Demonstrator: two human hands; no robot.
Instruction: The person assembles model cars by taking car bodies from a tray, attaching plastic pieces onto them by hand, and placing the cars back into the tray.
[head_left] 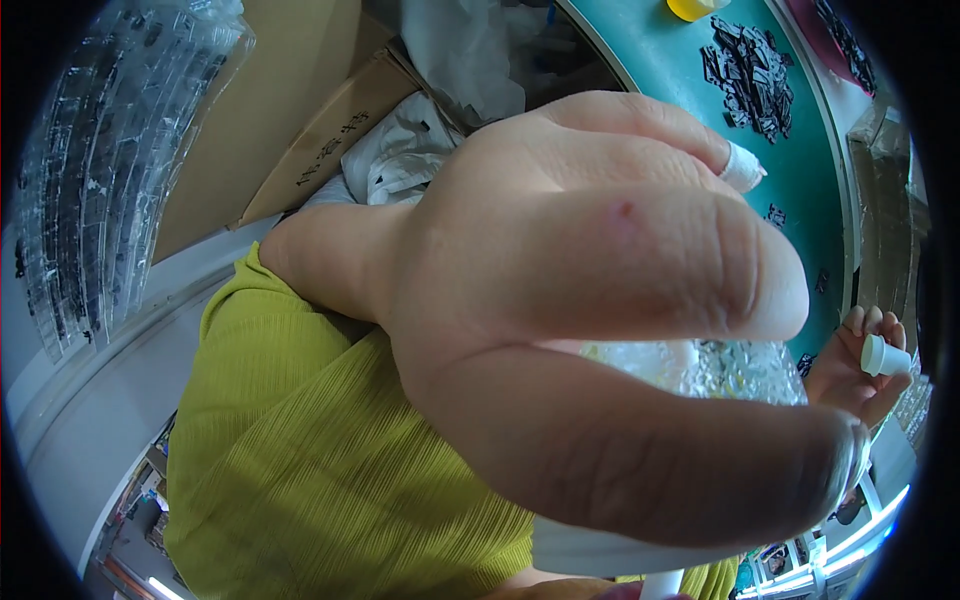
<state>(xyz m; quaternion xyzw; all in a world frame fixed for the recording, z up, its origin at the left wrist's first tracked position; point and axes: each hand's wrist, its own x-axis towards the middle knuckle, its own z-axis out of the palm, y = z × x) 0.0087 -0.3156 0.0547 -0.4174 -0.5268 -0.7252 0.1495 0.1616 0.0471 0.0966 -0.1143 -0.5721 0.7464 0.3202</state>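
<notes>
My left hand (580, 250) fills the middle of the view, very close. Its thumb and index finger stand apart, and no held thing shows between them. A white wrap (742, 168) covers the tip of another finger. At the right edge, what appears to be my right hand (845, 385) has its fingers curled around a small white cylinder with a wider end (880, 357); its forearm is hidden. Crinkled clear plastic (745, 370) shows through the gap behind my left thumb. Below the thumb, a white rounded thing (600, 548) is partly covered, and I cannot make out its kind.
On the green table (650, 40) lies a heap of small black pieces (755, 75), with a few scattered lower down. A yellow container (692, 8) stands at the far edge. On the left are a cardboard box (310, 150) and a stack of clear plastic packaging (110, 170).
</notes>
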